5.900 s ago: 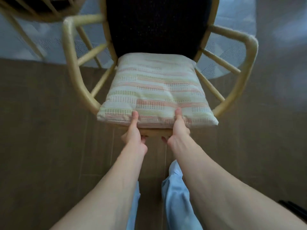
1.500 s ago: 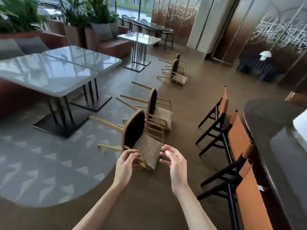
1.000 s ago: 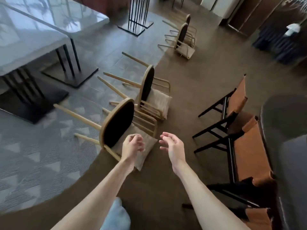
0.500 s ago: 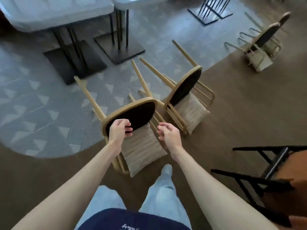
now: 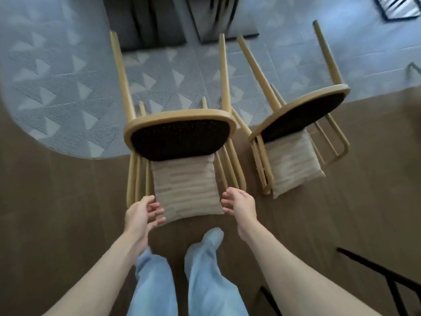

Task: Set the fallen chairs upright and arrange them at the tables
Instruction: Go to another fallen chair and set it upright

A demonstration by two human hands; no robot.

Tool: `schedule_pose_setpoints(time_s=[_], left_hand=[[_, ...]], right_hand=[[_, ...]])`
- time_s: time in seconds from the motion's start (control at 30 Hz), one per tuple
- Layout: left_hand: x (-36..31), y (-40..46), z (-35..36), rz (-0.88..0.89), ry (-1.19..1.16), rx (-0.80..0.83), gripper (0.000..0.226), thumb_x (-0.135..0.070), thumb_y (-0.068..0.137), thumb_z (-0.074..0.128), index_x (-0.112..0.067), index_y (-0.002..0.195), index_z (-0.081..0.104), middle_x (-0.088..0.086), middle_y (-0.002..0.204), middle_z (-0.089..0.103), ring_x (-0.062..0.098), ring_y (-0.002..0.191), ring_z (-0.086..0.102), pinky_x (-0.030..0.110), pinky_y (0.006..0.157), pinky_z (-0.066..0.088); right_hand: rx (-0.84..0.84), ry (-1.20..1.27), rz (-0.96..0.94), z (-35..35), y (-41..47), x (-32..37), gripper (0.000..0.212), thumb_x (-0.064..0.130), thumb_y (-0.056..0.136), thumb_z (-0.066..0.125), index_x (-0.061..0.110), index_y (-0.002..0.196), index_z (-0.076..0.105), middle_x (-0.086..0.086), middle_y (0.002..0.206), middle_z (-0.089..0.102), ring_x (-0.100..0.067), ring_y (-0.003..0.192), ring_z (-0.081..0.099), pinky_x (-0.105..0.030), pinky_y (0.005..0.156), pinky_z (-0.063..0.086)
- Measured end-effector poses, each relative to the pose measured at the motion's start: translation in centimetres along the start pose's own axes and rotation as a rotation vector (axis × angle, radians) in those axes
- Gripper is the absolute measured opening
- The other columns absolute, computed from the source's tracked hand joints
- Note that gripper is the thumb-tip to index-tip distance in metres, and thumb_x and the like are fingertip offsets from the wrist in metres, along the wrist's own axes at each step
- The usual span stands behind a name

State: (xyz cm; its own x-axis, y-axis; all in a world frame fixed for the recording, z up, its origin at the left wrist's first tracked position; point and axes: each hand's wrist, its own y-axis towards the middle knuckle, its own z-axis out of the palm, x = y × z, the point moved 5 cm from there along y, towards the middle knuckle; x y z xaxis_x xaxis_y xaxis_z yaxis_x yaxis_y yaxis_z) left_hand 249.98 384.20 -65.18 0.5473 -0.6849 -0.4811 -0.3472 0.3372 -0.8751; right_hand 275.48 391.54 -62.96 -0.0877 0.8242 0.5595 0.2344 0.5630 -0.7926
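A fallen wooden chair (image 5: 180, 137) with a dark back panel and a striped cushion (image 5: 185, 190) lies tipped on the floor right in front of me, its legs pointing away over the rug. My left hand (image 5: 142, 213) hovers open at the cushion's lower left corner, fingers curled, holding nothing. My right hand (image 5: 239, 202) is open beside the cushion's right edge, close to the chair's arm rail. A second fallen chair (image 5: 298, 117) of the same kind lies to the right, also tipped with its legs up.
A grey patterned rug (image 5: 68, 92) covers the far floor; black table bases (image 5: 155, 21) stand on it beyond the chair legs. A black-framed chair (image 5: 376, 277) is at the lower right. Brown wood floor (image 5: 57, 224) lies around my legs.
I have stepped closer and now look straight down on the nearest fallen chair. Both hands dropped from the chair's back to the sides of its cushion.
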Motion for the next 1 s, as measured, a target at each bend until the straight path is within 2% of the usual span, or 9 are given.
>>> schedule_pose_setpoints(time_s=[0.07,0.13,0.27,0.47,0.57,0.7,0.8,0.93,1.0], left_hand=[[1.7,1.5,0.7,-0.030,-0.036,0.013,0.015,-0.020,0.099,0.058,-0.006,0.104,0.061,0.019,0.108,0.062,0.033,0.101,0.065,0.046,0.081,0.058],[2.8,2.7,1.6,-0.055,-0.049,0.032,0.015,-0.021,0.099,0.057,-0.008,0.105,0.060,0.019,0.115,0.061,0.033,0.108,0.064,0.049,0.090,0.056],[5.9,5.2,2.5,-0.103,-0.028,0.053,0.014,-0.023,0.100,0.057,-0.011,0.107,0.061,0.017,0.122,0.063,0.032,0.112,0.064,0.046,0.093,0.055],[11.1,8.0,0.5,-0.221,-0.042,0.036,0.055,-0.025,0.099,0.059,-0.006,0.148,0.042,0.020,0.140,0.053,0.034,0.122,0.057,0.046,0.096,0.051],[13.3,10.5,-0.8,-0.263,-0.103,0.015,0.067,-0.032,0.097,0.062,-0.009,0.153,0.033,0.021,0.147,0.048,0.037,0.128,0.054,0.050,0.102,0.049],[17.0,15.6,-0.3,-0.345,-0.203,0.024,0.085,-0.058,0.090,0.060,-0.016,0.156,0.029,0.019,0.154,0.042,0.037,0.136,0.048,0.062,0.109,0.039],[21.0,20.1,1.7,-0.382,-0.244,0.037,0.092,-0.064,0.083,0.063,-0.022,0.158,0.027,0.021,0.156,0.038,0.039,0.139,0.043,0.068,0.110,0.034],[27.2,27.1,5.0,-0.438,-0.269,0.044,0.100,-0.056,0.079,0.073,-0.024,0.158,0.021,0.024,0.159,0.031,0.040,0.144,0.037,0.070,0.114,0.024],[30.3,30.5,6.4,-0.463,-0.297,0.055,0.099,-0.052,0.081,0.075,-0.021,0.158,0.022,0.025,0.158,0.032,0.039,0.145,0.035,0.066,0.115,0.025]], right_hand=[[-0.006,0.060,0.068,1.5,2.4,-2.4,0.012,0.019,0.100,0.057,0.016,0.100,0.069,-0.008,0.101,0.071,-0.018,0.090,0.067,-0.035,0.083,0.059],[0.007,0.104,0.100,3.0,4.1,-4.3,0.014,0.019,0.100,0.057,0.012,0.104,0.069,-0.010,0.105,0.071,-0.019,0.093,0.068,-0.035,0.084,0.059],[0.031,0.139,0.131,5.0,6.2,-8.1,0.020,0.024,0.101,0.056,0.014,0.114,0.067,-0.008,0.114,0.071,-0.021,0.106,0.070,-0.037,0.093,0.059],[-0.059,0.317,0.235,4.8,7.8,-14.1,0.034,0.031,0.102,0.058,0.014,0.131,0.061,-0.008,0.126,0.066,-0.022,0.111,0.067,-0.043,0.101,0.056],[-0.126,0.551,0.334,5.2,9.4,-17.1,0.053,0.038,0.099,0.061,0.012,0.143,0.050,-0.013,0.137,0.061,-0.029,0.118,0.064,-0.043,0.097,0.056],[-0.132,0.821,0.433,7.2,13.7,-21.1,0.076,0.049,0.096,0.063,0.012,0.156,0.035,-0.020,0.151,0.048,-0.038,0.134,0.053,-0.053,0.108,0.048],[-0.094,0.827,0.436,9.5,18.5,-24.5,0.081,0.050,0.092,0.067,0.016,0.158,0.031,-0.021,0.150,0.048,-0.039,0.136,0.050,-0.056,0.111,0.044],[-0.059,0.786,0.445,12.6,26.2,-30.4,0.091,0.055,0.086,0.071,0.017,0.158,0.030,-0.023,0.151,0.046,-0.040,0.139,0.045,-0.059,0.113,0.040],[-0.045,0.732,0.454,13.5,29.4,-33.7,0.095,0.059,0.083,0.072,0.016,0.157,0.031,-0.023,0.154,0.043,-0.040,0.142,0.041,-0.057,0.114,0.039]])
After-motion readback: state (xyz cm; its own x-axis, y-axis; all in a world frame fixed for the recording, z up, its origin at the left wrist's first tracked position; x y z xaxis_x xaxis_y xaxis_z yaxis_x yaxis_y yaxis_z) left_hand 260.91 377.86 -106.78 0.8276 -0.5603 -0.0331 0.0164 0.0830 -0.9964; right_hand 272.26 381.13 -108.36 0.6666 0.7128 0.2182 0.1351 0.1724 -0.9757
